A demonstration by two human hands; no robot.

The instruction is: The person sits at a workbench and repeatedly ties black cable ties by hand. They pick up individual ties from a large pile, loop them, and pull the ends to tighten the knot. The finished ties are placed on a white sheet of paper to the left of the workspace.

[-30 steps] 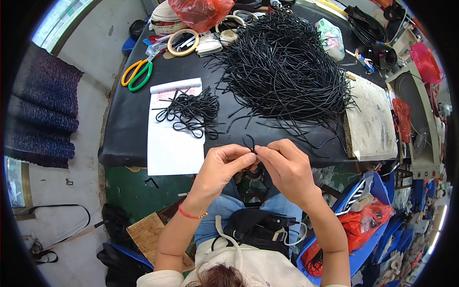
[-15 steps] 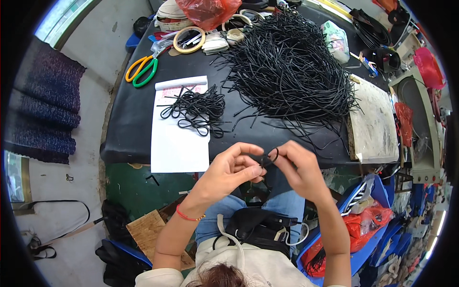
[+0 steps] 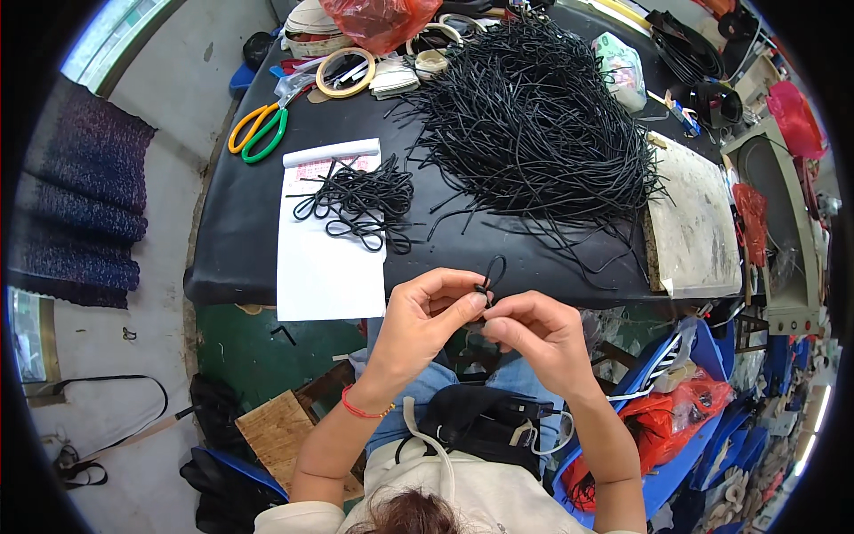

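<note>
Between my hands, just off the table's near edge, is a thin black cord [image 3: 496, 270] with a loop standing up above my fingertips. My left hand [image 3: 436, 307] pinches the cord at the base of the loop, where it looks crossed or knotted. Thumb and forefinger of my right hand [image 3: 534, 331] close on the cord just below and to the right. The lower end is mostly hidden by my fingers. A small pile of looped black cords [image 3: 360, 200] lies on a white paper pad [image 3: 329, 280] to the left. Beyond my hands spreads a big heap of loose black cords [image 3: 534, 116].
Scissors with orange and green handles [image 3: 258, 132] lie at the table's far left, near a tape roll [image 3: 345, 73] and a red plastic bag [image 3: 382, 20]. A stained pale board [image 3: 698, 218] rests on the right. Blue bins with red bags [image 3: 667, 427] stand below at right.
The cord's loop now points up above my left fingertips. My right hand has moved down and inward, from holding the loop to pinching the cord below it.
</note>
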